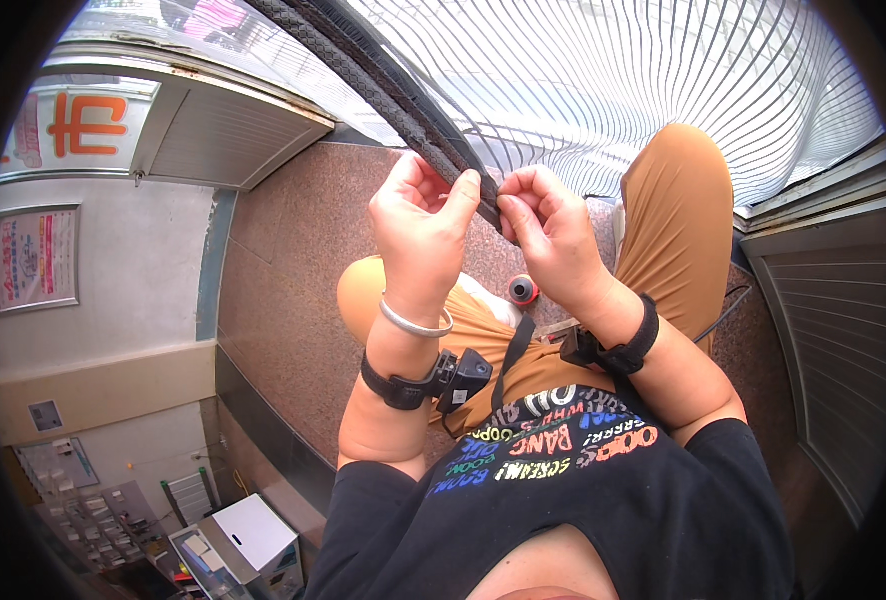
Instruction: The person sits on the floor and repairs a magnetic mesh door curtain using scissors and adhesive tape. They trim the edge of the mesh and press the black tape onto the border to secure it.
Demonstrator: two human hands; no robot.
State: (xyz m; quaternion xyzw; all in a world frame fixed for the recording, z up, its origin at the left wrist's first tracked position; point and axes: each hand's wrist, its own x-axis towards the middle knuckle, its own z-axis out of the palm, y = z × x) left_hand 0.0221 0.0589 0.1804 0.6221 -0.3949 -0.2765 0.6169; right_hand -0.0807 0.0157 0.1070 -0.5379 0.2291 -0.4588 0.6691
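From my remote station I record both hands raised in front of the chest, working on a black strip that runs diagonally from the upper left of the view down to the fingers. The strip is dark, textured and band-like, and its lower end sits between the two hands. The left hand is closed on it, thumb pressed against the strip's near side and fingers curled behind. The right hand is likewise closed, pinching the strip's end just beside the left thumb; the two hands nearly touch. The left forearm carries a silver bangle and, below it, a black wrist strap with a small black device attached. The right wrist bears a similar black band. Behind the strip I note a white grille of thin curved bars filling the upper part of the view. The person sits on a speckled reddish stone floor, knees bent, in tan trousers and a black shirt with coloured lettering. A small round red and black object lies near the lap, below the right hand; I cannot tell what it is
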